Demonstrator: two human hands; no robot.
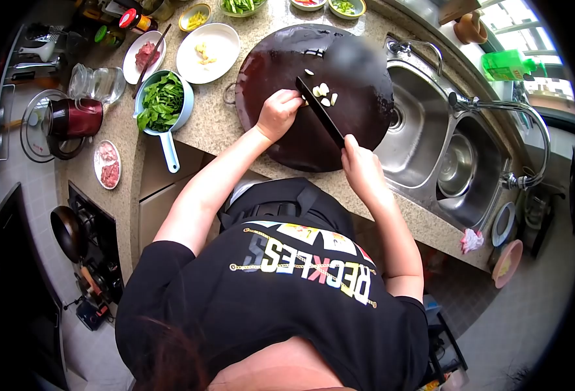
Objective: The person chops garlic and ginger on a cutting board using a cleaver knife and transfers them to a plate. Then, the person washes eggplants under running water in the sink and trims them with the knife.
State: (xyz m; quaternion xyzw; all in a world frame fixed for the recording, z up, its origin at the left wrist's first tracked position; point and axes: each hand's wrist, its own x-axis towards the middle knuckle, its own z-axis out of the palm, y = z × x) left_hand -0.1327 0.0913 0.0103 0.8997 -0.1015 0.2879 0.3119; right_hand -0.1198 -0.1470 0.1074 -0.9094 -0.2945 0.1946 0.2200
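Note:
A large dark round cutting board point(255, 78) lies on the counter. My right hand point(362, 166) is closed round the handle of a dark-bladed knife point(321, 115), whose blade slants up and left across the board. At the blade's left side is my left hand point(279, 115), fingers bent together by the far end of the blade; what they hold, if anything, is too small to tell. Pale garlic pieces point(324, 88) lie just right of the blade, and one more piece point(308, 72) is beyond its tip.
Left of the board stand a white plate point(224, 63), a blue pan point(186, 104) of leafy greens and plates of meat point(108, 173). A double steel sink point(414, 140) with faucets point(541, 124) is at the right. Small bowls point(355, 13) line the back.

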